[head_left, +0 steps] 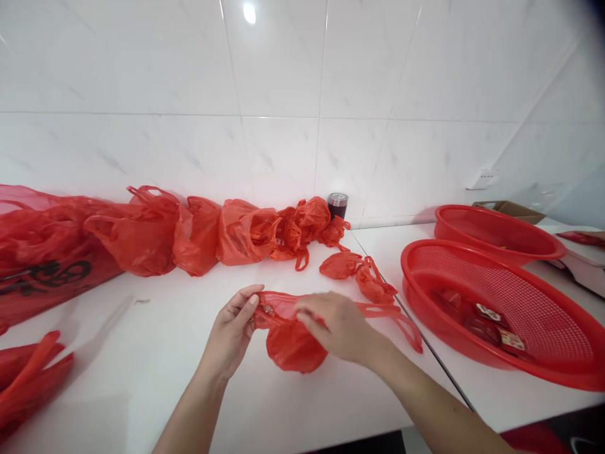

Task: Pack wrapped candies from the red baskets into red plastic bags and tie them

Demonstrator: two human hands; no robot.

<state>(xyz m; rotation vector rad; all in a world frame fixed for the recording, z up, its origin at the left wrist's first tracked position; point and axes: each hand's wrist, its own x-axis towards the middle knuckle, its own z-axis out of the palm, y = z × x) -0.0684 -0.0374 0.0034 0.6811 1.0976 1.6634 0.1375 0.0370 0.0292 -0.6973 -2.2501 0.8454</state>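
A thin red plastic bag (297, 348) with a rounded, filled bottom rests on the white table in front of me. My left hand (232, 328) pinches the left end of its gathered top between thumb and fingers. Over the right part of the bag's top, my right hand (333, 325) has its fingers curled onto the plastic, slightly blurred. Loose handle strips (401, 318) stretch out to the right beyond that hand. What the bag contains is hidden. Just behind it lie two small knotted red bags (340, 265).
Several filled red bags (196, 236) line the tiled wall, beside a dark lidded cup (337, 205). At right, a red perforated basket (411, 277) holds small packets, with another red basket (439, 221) behind. Flat red bags (28, 378) lie at left. A seam crosses the white table (155, 378).
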